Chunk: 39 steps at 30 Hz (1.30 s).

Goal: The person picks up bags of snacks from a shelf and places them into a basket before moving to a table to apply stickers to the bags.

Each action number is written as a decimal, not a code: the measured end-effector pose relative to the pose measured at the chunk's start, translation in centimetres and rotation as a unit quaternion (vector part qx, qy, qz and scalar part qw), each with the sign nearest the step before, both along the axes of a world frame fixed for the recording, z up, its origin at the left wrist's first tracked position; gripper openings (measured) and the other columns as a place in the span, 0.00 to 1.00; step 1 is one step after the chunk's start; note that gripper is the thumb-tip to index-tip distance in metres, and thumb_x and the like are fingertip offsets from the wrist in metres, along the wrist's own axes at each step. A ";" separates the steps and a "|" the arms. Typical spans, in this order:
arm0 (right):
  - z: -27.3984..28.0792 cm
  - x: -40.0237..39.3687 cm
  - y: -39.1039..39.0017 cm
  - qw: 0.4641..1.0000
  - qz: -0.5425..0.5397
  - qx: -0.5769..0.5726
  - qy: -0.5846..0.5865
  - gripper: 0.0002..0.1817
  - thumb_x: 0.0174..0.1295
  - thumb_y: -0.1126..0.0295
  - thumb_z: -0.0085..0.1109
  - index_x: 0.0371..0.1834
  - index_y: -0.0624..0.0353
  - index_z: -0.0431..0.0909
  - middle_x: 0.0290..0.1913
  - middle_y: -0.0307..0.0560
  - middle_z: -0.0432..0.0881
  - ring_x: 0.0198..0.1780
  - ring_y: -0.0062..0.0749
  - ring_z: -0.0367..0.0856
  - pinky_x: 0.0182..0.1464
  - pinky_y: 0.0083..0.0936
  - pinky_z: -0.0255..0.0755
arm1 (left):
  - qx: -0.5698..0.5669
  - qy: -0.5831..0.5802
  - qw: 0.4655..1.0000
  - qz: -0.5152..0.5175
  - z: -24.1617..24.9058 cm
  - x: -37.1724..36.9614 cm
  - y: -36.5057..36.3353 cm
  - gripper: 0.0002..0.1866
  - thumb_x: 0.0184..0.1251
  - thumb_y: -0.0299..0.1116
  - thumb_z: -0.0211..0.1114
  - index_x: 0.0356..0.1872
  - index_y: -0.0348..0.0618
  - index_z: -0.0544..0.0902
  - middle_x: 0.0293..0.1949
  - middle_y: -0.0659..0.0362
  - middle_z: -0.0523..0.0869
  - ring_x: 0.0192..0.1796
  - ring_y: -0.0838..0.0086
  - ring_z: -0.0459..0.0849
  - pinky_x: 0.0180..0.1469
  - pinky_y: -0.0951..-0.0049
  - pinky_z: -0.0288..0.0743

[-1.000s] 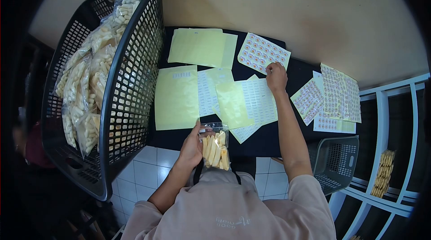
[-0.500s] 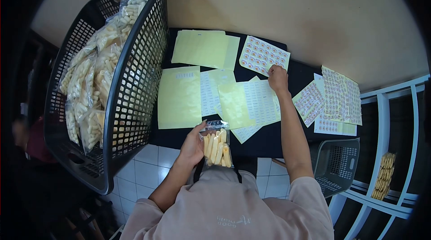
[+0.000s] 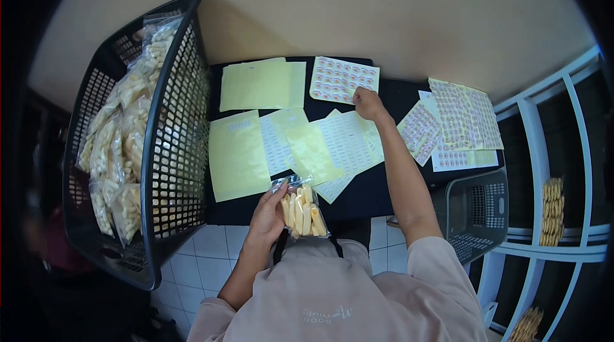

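In my left hand (image 3: 267, 215) is a clear plastic bag of pale yellow stick-shaped snacks (image 3: 302, 212), gripped near its top left edge, in front of my body. My right arm reaches across the table to a sheet of round red-and-white stickers (image 3: 342, 78). My right hand (image 3: 369, 104) is at that sheet's lower right corner, fingers curled together; whatever is between the fingertips is hidden. Yellowish backing sheets (image 3: 238, 156) and white sheets with small printed labels (image 3: 345, 143) lie overlapping between my hands.
A large black basket (image 3: 173, 150) on the left holds bagged pale snacks (image 3: 121, 131). More sticker sheets (image 3: 467, 115) lie at the right of the black-covered table. A grey basket (image 3: 476, 214) stands below them, beside a white metal rack (image 3: 534, 150) with packed snacks (image 3: 552, 211).
The view has turned slightly, so the table and sheets appear further left. My left hand still holds the snack bag, and my right hand stays at the sticker sheet's corner.
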State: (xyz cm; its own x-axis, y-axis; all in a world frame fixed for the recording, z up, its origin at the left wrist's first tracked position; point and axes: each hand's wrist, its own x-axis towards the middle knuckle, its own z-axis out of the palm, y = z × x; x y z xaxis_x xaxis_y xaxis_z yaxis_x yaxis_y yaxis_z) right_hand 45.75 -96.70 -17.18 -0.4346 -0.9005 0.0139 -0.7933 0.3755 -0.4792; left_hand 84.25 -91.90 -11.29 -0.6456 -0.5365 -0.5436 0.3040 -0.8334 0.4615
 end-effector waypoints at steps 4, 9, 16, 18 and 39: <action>1.2 1.0 0.2 1.000 -0.015 0.002 -0.009 0.05 0.55 0.76 0.50 0.34 0.62 0.75 0.37 0.60 0.82 0.44 0.56 0.80 0.45 0.41 0.71 | -0.002 -0.007 1.000 -0.004 -0.1 -0.5 0.3 0.08 0.71 0.32 0.59 0.45 0.41 0.77 0.38 0.61 0.82 0.43 0.78 0.81 0.50 0.75 0.76; 1.8 0.5 -0.2 0.995 -0.030 0.066 -0.063 0.09 0.57 0.75 0.52 0.40 0.64 0.73 0.45 0.66 0.79 0.52 0.59 0.77 0.53 0.45 0.70 | -0.011 -0.013 1.000 -0.009 -0.5 -0.6 0.6 0.08 0.72 0.34 0.56 0.44 0.40 0.77 0.39 0.60 0.83 0.43 0.76 0.82 0.50 0.73 0.76; 0.4 -0.9 0.4 0.990 -0.033 -0.042 -0.127 0.06 0.61 0.71 0.52 0.39 0.60 0.74 0.35 0.50 0.82 0.38 0.35 0.81 0.42 0.30 0.73 | 0.018 0.013 1.000 0.001 -0.3 -0.4 0.6 0.09 0.73 0.34 0.53 0.43 0.38 0.75 0.42 0.57 0.80 0.47 0.71 0.80 0.54 0.68 0.75; 0.8 -0.6 0.9 0.984 -0.033 -0.057 -0.166 0.06 0.62 0.71 0.53 0.39 0.60 0.74 0.36 0.48 0.82 0.39 0.34 0.80 0.42 0.30 0.73 | 0.023 0.015 1.000 -0.001 -0.2 -0.2 0.5 0.09 0.72 0.33 0.53 0.43 0.38 0.75 0.42 0.57 0.79 0.47 0.71 0.80 0.54 0.68 0.75; 21.4 17.6 10.8 0.938 0.227 -0.176 -0.196 0.05 0.53 0.80 0.61 0.34 0.65 0.81 0.32 0.49 0.82 0.34 0.35 0.78 0.38 0.26 0.72 | -0.362 -0.078 0.927 0.066 6.5 -5.3 -2.1 0.14 0.77 0.36 0.49 0.43 0.36 0.78 0.34 0.62 0.81 0.35 0.87 0.76 0.38 0.82 0.72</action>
